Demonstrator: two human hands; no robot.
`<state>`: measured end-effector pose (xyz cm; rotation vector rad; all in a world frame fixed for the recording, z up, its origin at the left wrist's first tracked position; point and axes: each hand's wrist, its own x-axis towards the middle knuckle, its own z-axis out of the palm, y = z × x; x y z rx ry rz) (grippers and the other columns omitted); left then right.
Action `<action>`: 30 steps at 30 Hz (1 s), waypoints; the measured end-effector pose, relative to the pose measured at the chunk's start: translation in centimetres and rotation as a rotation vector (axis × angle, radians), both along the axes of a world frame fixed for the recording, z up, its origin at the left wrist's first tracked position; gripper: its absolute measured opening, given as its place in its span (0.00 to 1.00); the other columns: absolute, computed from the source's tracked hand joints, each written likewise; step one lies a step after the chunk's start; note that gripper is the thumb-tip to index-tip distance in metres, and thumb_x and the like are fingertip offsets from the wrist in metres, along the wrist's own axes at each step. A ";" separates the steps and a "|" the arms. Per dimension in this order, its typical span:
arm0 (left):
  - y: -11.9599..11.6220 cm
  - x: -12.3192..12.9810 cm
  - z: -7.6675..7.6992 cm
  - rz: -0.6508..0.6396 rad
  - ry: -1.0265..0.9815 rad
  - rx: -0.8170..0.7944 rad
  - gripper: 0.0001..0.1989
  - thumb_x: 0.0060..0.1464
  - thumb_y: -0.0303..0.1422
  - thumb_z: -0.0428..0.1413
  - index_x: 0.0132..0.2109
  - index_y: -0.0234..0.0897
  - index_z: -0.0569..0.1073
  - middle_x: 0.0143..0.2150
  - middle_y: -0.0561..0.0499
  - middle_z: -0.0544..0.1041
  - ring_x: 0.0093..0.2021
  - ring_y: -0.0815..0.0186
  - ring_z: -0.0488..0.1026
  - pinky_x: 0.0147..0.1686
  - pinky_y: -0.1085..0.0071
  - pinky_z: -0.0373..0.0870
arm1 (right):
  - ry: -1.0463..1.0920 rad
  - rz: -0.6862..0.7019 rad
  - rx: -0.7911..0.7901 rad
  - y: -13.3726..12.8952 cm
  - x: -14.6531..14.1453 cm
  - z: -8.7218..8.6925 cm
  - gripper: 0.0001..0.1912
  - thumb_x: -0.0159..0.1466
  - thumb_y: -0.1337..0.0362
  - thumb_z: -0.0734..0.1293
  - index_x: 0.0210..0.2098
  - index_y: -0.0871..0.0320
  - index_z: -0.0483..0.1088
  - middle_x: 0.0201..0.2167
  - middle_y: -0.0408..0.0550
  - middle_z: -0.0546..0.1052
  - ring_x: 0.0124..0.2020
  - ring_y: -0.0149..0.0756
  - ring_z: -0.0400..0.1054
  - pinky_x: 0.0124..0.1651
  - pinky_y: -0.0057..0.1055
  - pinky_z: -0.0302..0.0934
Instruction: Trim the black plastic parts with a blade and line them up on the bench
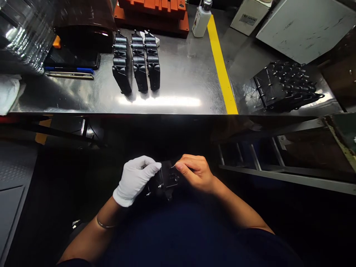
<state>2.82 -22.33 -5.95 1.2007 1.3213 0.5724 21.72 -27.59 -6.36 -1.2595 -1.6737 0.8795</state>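
Note:
My left hand [137, 178], in a white glove, grips the upper left edge of a black plastic part [170, 177] between thumb and fingers. The part is held in front of my body, below the table edge, and its lower end fades into the dark clothing. Small shiny pins show at its lower left. My bare right hand [196, 171] is closed in a pinch at the part's right side. A thin, light sliver [172, 166] sticks out from the fingertips toward the part; what it is, I cannot make out.
Three black molded parts [140, 63] stand on the metal table [183, 81]. Yellow tape [222, 66] crosses it, with stacked black parts [286, 85] to the right. Behind are an orange-red fixture [151, 18] and a white bottle [201, 20]. Pens [69, 71] lie left.

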 end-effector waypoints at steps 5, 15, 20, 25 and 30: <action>0.0 -0.1 0.0 0.010 -0.015 -0.037 0.14 0.39 0.42 0.62 0.20 0.36 0.72 0.18 0.53 0.69 0.21 0.70 0.63 0.20 0.75 0.62 | 0.003 0.110 -0.004 0.2 0.4 -0.1 0.16 0.66 0.66 0.61 0.24 0.60 0.70 0.18 0.44 0.69 0.20 0.26 0.62 0.23 0.25 0.57; -0.2 0.1 -0.8 0.070 -0.012 -0.005 0.14 0.39 0.41 0.62 0.20 0.35 0.72 0.18 0.55 0.67 0.21 0.71 0.62 0.20 0.75 0.62 | 0.052 0.042 0.078 0.1 0.4 -0.2 0.14 0.66 0.69 0.61 0.26 0.61 0.71 0.20 0.45 0.70 0.21 0.26 0.64 0.25 0.24 0.59; -0.3 0.1 -1.1 0.087 -0.022 0.001 0.15 0.40 0.42 0.62 0.19 0.36 0.71 0.18 0.55 0.66 0.21 0.72 0.61 0.20 0.76 0.61 | -0.004 0.035 0.169 0.1 0.1 -0.4 0.13 0.66 0.70 0.61 0.26 0.61 0.70 0.19 0.44 0.70 0.20 0.26 0.62 0.24 0.24 0.58; -0.4 0.1 -1.1 0.092 -0.029 -0.030 0.14 0.39 0.41 0.63 0.19 0.36 0.72 0.17 0.55 0.67 0.21 0.72 0.61 0.20 0.76 0.61 | -0.044 0.044 0.171 0.1 0.1 -0.4 0.13 0.66 0.69 0.60 0.26 0.61 0.70 0.19 0.44 0.69 0.21 0.26 0.61 0.24 0.25 0.57; -0.7 0.2 -1.0 0.076 -0.064 -0.069 0.13 0.38 0.40 0.64 0.20 0.35 0.73 0.17 0.55 0.68 0.20 0.72 0.62 0.20 0.77 0.61 | 0.030 0.219 0.011 0.2 0.9 -0.2 0.18 0.67 0.67 0.59 0.21 0.61 0.64 0.17 0.41 0.63 0.19 0.24 0.56 0.23 0.24 0.52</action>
